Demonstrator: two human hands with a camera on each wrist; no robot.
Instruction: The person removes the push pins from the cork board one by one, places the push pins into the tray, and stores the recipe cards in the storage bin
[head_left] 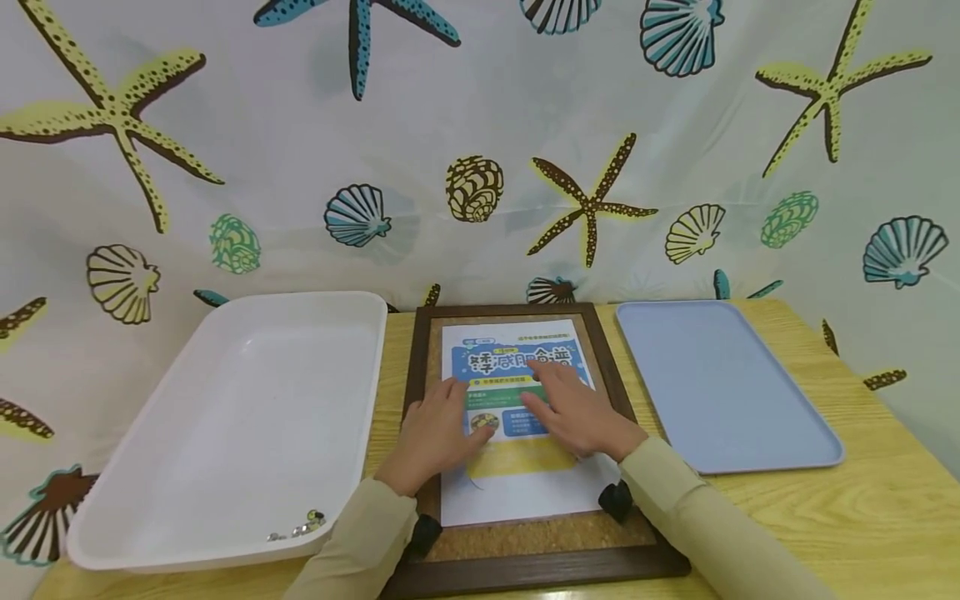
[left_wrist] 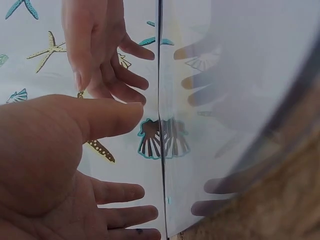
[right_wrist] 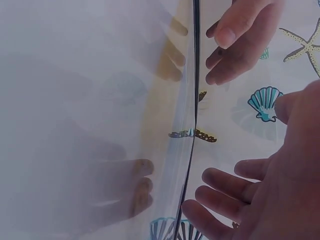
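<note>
Poster [head_left: 513, 425]: We find this printed sheet face up on the cork board [head_left: 540, 540], inside the dark frame [head_left: 540, 568], with more bare cork on the near side than on the far side.
Left hand [head_left: 435, 433]: We see it over the poster's left part, fingers pointing far, thumb toward the right; it is spread and grips nothing.
Right hand [head_left: 577, 408]: We see it over the right part, fingers and thumb spread toward the far left; it holds nothing either.
Contact with the poster: In the wrist views we see fingertips apart from their reflections, so we judge that the hands hover just above the surface; firm contact we cannot confirm.
Poster step: We judge this to be placing and levelling the sheet within the frame; we see no fastener on it.
Next move on the board: We judge that it calls for both hands lowered evenly, with the sheet held square and smoothed outward; uneven pressure could skew it.
White tray [head_left: 247, 408]: We note it at left, with small pieces [head_left: 303, 527] at its near right corner, too small to identify.
Blue tray [head_left: 738, 383]: We note it right of the board.
</note>
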